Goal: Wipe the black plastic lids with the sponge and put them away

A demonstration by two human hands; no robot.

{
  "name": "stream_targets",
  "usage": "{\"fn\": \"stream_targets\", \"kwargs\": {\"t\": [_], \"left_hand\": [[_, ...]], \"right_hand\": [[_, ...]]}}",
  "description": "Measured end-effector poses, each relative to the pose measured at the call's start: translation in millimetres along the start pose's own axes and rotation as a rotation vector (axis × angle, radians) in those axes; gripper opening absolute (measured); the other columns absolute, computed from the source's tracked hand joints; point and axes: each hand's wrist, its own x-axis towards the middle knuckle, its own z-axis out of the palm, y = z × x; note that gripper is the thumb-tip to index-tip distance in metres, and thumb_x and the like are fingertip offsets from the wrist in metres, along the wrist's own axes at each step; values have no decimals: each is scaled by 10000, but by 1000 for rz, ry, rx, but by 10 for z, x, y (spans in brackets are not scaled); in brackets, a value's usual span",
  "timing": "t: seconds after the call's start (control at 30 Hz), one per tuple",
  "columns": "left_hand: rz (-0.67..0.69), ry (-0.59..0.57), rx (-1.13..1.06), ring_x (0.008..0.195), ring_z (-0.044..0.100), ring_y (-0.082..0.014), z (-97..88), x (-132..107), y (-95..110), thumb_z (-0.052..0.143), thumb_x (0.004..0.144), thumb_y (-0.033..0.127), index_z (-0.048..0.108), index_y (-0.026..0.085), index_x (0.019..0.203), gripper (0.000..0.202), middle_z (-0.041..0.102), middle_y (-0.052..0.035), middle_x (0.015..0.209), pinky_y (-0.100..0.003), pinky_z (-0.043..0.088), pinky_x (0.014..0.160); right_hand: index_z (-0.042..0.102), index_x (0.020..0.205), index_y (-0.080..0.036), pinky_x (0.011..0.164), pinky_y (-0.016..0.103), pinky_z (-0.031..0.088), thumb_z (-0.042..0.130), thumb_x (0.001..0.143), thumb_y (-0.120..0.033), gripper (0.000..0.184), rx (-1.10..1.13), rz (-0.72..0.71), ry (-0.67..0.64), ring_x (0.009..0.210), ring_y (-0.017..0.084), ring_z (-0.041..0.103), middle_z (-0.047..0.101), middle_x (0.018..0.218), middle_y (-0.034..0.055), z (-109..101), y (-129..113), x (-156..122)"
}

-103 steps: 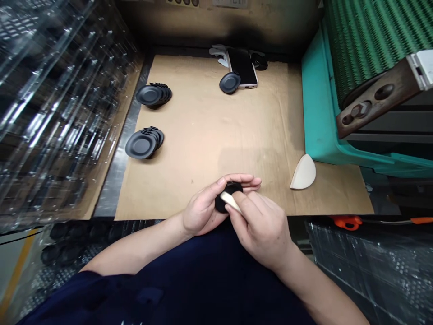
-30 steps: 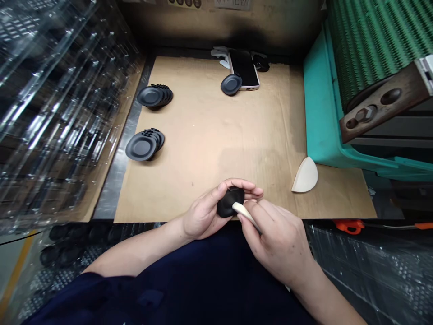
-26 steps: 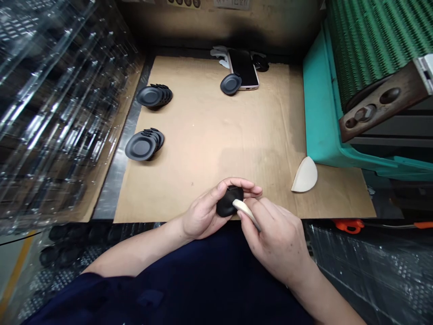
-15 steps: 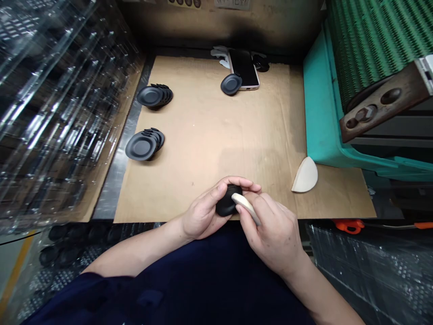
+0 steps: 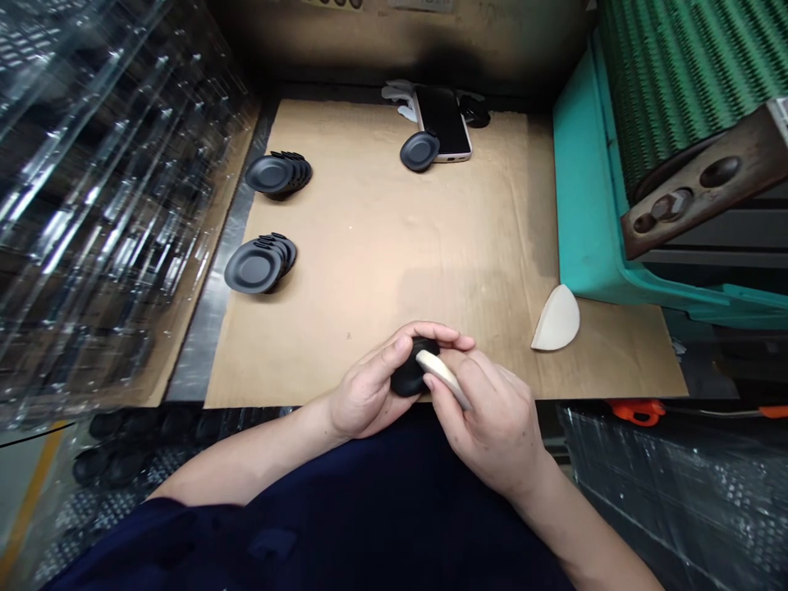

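Note:
My left hand [image 5: 369, 386] is wrapped round a small black round part [image 5: 409, 376], held just above the near edge of the cardboard sheet [image 5: 400, 246]. My right hand [image 5: 486, 419] pinches a cream-coloured flat stick [image 5: 441, 373] whose tip lies on the black part. Both hands meet in front of my dark blue clothing.
Two stacks of black round parts [image 5: 276, 172] [image 5: 258, 263] lie at the left of the cardboard. A single black part [image 5: 419, 151] leans on a phone [image 5: 443, 121] at the back. A cream half-round pad [image 5: 556, 318] lies right, beside a teal machine [image 5: 584, 205]. Clear plastic trays [image 5: 92, 180] fill the left.
The stick's tip has slid up and left across the black part since a second ago. My left hand keeps its hold in the same spot.

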Motion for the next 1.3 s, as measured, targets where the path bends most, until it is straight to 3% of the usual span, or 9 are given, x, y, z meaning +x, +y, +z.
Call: {"fn": "stream_targets", "kwargs": {"t": [0.6, 0.87, 1.13, 1.3], "left_hand": [[8, 14, 21, 1352, 537, -318, 0, 13, -8, 373, 1056, 377, 624, 160, 1270, 395, 609, -181, 1386, -534, 369, 1172], [-4, 19, 35, 1379, 522, -334, 8, 16, -4, 344, 1061, 391, 636, 142, 1263, 434, 627, -187, 1361, -557, 318, 1207], [-63, 32, -95, 1286, 597, -328, 26, 47, 29, 273, 1052, 520, 676, 123, 1166, 577, 665, -199, 1292, -564, 304, 1209], [-60, 14, -84, 1324, 572, -361, 49, 52, 56, 252, 1016, 644, 687, 122, 1141, 691, 662, -204, 1312, -567, 291, 1212]], "right_hand": [[659, 1109, -148, 743, 292, 557, 577, 988, -179, 149, 29, -6, 6, 832, 176, 709, 722, 908, 67, 19, -7, 13], [668, 1086, -115, 696, 310, 494, 571, 981, -170, 152, -10, -66, 14, 724, 165, 616, 655, 787, 45, 60, -69, 29], [684, 1037, -133, 656, 306, 467, 540, 972, -146, 158, 28, -225, -133, 672, 158, 544, 576, 709, 13, -95, -48, 22], [673, 1073, -117, 665, 315, 478, 573, 961, -157, 156, 55, -176, -54, 695, 168, 577, 634, 759, 37, -18, -107, -8]]}}
